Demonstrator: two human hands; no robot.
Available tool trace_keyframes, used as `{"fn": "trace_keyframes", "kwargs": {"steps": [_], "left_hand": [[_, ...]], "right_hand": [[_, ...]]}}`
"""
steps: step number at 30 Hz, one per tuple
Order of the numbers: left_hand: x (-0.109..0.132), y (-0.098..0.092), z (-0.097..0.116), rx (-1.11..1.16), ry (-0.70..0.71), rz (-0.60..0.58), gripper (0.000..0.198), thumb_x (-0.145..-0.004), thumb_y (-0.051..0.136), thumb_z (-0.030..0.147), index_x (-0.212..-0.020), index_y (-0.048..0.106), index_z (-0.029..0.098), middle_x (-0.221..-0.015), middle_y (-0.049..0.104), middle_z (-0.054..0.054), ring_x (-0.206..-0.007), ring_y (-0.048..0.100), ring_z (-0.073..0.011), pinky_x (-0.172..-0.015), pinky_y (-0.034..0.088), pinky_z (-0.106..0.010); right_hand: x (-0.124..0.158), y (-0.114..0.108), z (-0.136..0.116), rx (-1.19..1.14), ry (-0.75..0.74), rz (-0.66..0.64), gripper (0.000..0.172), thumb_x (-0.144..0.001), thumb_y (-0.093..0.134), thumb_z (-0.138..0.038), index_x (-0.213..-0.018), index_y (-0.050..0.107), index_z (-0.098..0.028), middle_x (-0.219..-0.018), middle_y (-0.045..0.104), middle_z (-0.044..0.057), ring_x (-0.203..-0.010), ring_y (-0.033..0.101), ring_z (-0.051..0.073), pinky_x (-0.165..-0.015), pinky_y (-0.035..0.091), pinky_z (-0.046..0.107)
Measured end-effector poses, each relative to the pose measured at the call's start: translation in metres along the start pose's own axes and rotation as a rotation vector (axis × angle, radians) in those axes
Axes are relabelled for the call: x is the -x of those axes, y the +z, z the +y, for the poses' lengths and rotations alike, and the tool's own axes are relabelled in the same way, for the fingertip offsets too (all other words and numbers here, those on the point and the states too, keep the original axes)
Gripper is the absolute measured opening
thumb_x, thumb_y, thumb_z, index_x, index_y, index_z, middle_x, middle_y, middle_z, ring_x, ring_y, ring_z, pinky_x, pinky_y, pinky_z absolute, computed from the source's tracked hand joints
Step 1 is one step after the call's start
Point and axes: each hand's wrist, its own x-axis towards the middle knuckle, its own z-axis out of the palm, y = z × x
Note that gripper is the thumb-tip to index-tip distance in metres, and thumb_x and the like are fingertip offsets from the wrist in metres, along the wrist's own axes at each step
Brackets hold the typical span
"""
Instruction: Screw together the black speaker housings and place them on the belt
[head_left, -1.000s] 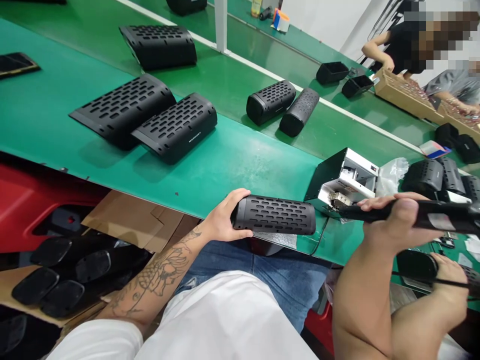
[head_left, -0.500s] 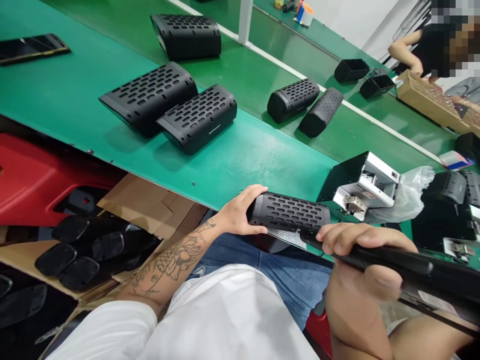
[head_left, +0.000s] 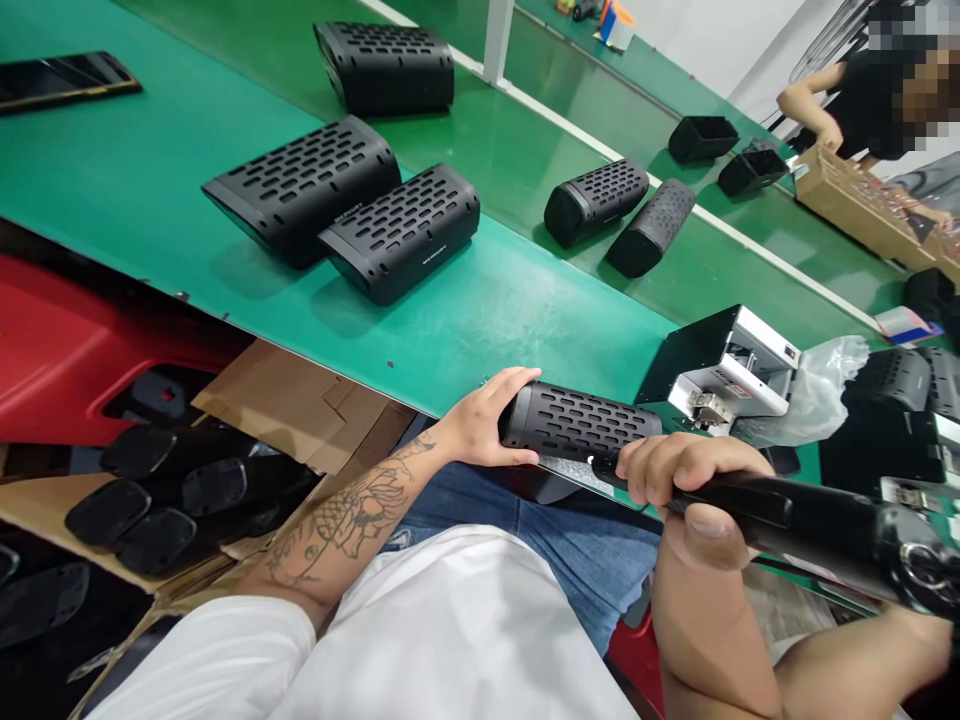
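Note:
Near the table's front edge, my left hand [head_left: 487, 425] is wrapped round the left end of a black slotted housing [head_left: 581, 418], which looks like a speaker case. The housing lies on its side with its slots up. My right hand [head_left: 694, 470] grips a black electric screwdriver [head_left: 810, 510], held almost level. Its tip points at the near lower side of the housing; whether it touches a screw is too small to tell. Just beyond the right hand stands a black and silver screw feeder [head_left: 727, 370].
Several similar housings [head_left: 405, 235] stand on the green table [head_left: 247, 290]. A phone [head_left: 67, 80] lies at the left, a plastic bag [head_left: 817, 390] behind the feeder. Cardboard boxes with black parts [head_left: 150, 500] sit below left. Across the table, a person [head_left: 862, 100] works at a carton [head_left: 855, 210].
My right hand and the screwdriver have shifted left and slightly up, so more of the tool's rear end shows. The left hand keeps its hold on the housing. The view has moved slightly.

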Motion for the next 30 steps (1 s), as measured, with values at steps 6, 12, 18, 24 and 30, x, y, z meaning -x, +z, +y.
{"fn": "trace_keyframes", "kwargs": {"steps": [6, 12, 18, 24, 30], "left_hand": [[0.0, -0.003, 0.002, -0.027, -0.014, -0.023, 0.13, -0.091, 0.089, 0.085, -0.189, 0.029, 0.022, -0.178, 0.052, -0.025, -0.167, 0.058, -0.0433, -0.139, 0.057, -0.06], [0.002, -0.007, 0.002, -0.072, -0.028, -0.062, 0.14, -0.088, 0.095, 0.081, -0.191, 0.022, 0.022, -0.182, 0.046, -0.027, -0.173, 0.051, -0.0457, -0.143, 0.053, -0.062], [-0.001, -0.008, 0.004, -0.099, 0.036, -0.056, 0.142, -0.091, 0.097, 0.068, -0.194, 0.009, 0.023, -0.183, 0.043, -0.028, -0.174, 0.049, -0.0448, -0.141, 0.054, -0.063], [-0.001, -0.008, 0.006, -0.097, 0.023, -0.028, 0.141, -0.092, 0.096, 0.068, -0.195, 0.01, 0.026, -0.181, 0.047, -0.026, -0.171, 0.053, -0.0436, -0.139, 0.056, -0.063], [-0.002, -0.008, 0.009, -0.111, 0.006, -0.03, 0.139, -0.094, 0.094, 0.071, -0.194, 0.01, 0.025, -0.18, 0.047, -0.027, -0.171, 0.054, -0.0452, -0.138, 0.057, -0.063]], "right_hand": [[0.0, 0.005, 0.004, -0.013, -0.004, -0.02, 0.02, -0.106, 0.072, -0.029, -0.104, 0.057, -0.016, -0.079, 0.062, -0.001, -0.072, 0.068, 0.008, -0.077, 0.066, 0.027], [-0.009, -0.021, -0.015, 0.016, -0.07, 0.222, 0.023, -0.104, 0.072, -0.038, -0.102, 0.066, -0.017, -0.072, 0.063, -0.002, -0.06, 0.067, 0.013, -0.066, 0.066, 0.032], [-0.043, -0.114, 0.005, 0.429, -0.225, 1.1, 0.014, -0.081, 0.066, -0.022, -0.084, 0.053, -0.019, -0.057, 0.056, -0.002, -0.045, 0.056, 0.017, -0.048, 0.053, 0.03], [-0.041, -0.139, 0.034, 0.412, -0.138, 1.148, 0.023, -0.077, 0.07, -0.023, -0.074, 0.048, -0.019, -0.052, 0.052, 0.0, -0.04, 0.052, 0.017, -0.047, 0.05, 0.029], [-0.031, -0.108, 0.014, 0.414, -0.11, 1.113, 0.033, -0.069, 0.08, -0.035, -0.078, 0.053, -0.018, -0.056, 0.054, -0.001, -0.044, 0.053, 0.018, -0.046, 0.05, 0.033]]}}
